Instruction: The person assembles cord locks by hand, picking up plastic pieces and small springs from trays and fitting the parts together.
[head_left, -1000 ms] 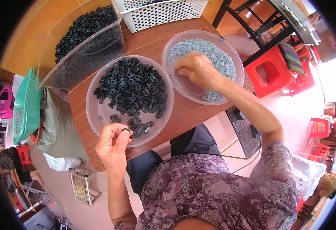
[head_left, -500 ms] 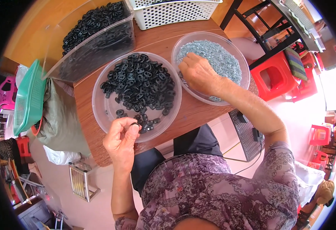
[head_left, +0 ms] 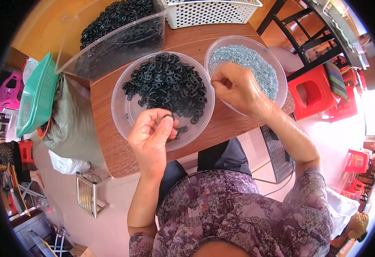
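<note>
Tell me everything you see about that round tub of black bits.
The round tub looks like cloudy, see-through plastic, with a low wall and thin rim. It sits upright on the brown wood-look table, left of a similar tub of greyish pieces. Small black pieces with holes are heaped toward its far and right sides, leaving some floor bare at left. The left hand is over its near edge; contact is unclear.

There are two hands, two round tubs, one clear bin, one white basket, one green basket and one wooden table. Black pieces form two heaps, pale metal pins one; each heap holds too many to count.
</note>
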{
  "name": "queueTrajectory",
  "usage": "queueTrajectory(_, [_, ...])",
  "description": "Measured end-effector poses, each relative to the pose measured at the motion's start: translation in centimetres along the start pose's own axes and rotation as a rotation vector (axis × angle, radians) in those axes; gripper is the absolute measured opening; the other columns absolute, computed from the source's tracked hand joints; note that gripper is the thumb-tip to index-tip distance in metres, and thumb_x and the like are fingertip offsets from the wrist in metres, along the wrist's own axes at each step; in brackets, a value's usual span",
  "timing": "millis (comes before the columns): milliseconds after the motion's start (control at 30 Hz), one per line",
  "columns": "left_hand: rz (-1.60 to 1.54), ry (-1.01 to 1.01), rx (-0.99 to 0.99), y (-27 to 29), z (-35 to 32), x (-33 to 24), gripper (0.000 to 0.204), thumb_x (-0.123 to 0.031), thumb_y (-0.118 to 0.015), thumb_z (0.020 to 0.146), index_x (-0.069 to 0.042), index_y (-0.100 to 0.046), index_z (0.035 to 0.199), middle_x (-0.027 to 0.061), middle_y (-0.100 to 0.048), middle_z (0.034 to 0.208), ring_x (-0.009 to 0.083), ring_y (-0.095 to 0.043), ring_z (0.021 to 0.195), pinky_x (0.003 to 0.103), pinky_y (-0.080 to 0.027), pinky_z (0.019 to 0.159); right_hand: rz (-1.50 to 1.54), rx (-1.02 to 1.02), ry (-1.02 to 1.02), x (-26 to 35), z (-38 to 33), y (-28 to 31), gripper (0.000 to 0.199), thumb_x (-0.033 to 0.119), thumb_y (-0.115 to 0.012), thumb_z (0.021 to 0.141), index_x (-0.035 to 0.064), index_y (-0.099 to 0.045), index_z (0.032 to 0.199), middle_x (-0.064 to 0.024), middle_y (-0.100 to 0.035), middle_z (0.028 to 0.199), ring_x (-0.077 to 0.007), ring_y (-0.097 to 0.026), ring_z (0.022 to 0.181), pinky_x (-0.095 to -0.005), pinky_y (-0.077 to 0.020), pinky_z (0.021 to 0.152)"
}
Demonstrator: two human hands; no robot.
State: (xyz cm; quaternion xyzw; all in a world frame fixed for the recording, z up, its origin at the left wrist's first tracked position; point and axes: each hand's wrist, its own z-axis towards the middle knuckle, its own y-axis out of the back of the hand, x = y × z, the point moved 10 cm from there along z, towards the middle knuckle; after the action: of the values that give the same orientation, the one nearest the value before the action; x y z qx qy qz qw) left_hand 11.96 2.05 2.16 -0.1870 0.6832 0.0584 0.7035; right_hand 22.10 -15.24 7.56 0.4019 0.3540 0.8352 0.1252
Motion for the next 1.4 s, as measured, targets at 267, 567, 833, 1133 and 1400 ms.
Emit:
queueTrajectory(267, [-0.148,0.024,-0.026,-1.6,0.9,0.5,0.009,-0.006,-0.057,0.086,0.002,-0.054,0.089,0.0054,-0.059,0.076,0.0071,-0.051,0.06,0.019,-0.042,0.055,0.192,0.091,0.142,5.4,-0.7,-3.6,0.01,0.0,-0.061,0.069,0.0015,-0.056,0.078,-0.0109,-0.052,0.067,-0.0227,-0.054,0.059,-0.0321,-0.0443,0.053])
queueTrajectory(567, [-0.077,-0.128,-0.078,-0.9,0.2,0.2,0.006,-0.005,-0.051,0.089,-0.001,-0.049,0.093,0.0004,-0.051,0.074,0.0047,-0.045,0.06,0.018,-0.039,0.054,0.211,0.071,0.163,7.1,-0.6,-5.5,0.01,0.009,-0.061,0.067,0.0032,-0.053,0.07,-0.0114,-0.054,0.065,-0.032,-0.054,0.067,-0.042,-0.0434,0.057])
queueTrajectory(833, [-0.309,-0.024,-0.145,0.8,-0.3,0.3,0.006,-0.001,-0.055,0.086,0.002,-0.052,0.089,0.0048,-0.057,0.075,0.0099,-0.053,0.056,0.022,-0.044,0.053,0.229,-0.032,0.28,9.0,-1.3,-4.7,0.014,0.002,-0.064,0.066,0.0039,-0.053,0.073,-0.0083,-0.055,0.07,-0.0285,-0.052,0.066,-0.0381,-0.043,0.055])
queueTrajectory(1133, [-0.417,0.088,-0.134,1.3,-1.3,0.4,0.01,-0.002,-0.058,0.084,0.005,-0.054,0.089,0.0093,-0.059,0.075,0.0145,-0.055,0.053,0.024,-0.045,0.049,0.473,0.004,0.242,9.3,-1.5,-4.4,0.012,-0.002,-0.065,0.07,0.0008,-0.056,0.077,-0.0054,-0.056,0.07,-0.0155,-0.051,0.06,-0.0253,-0.0405,0.052])
queueTrajectory(1400, [-0.399,0.063,-0.048,1.3,-1.4,0.3,0.016,-0.009,-0.06,0.085,0.004,-0.054,0.093,0.0093,-0.06,0.071,0.014,-0.055,0.053,0.023,-0.045,0.048,0.667,0.111,-0.144,6.9,-1.6,-6.0,0.004,-0.001,-0.062,0.074,-0.0002,-0.058,0.076,-0.0012,-0.053,0.071,-0.0051,-0.046,0.06,-0.0204,-0.0385,0.052])
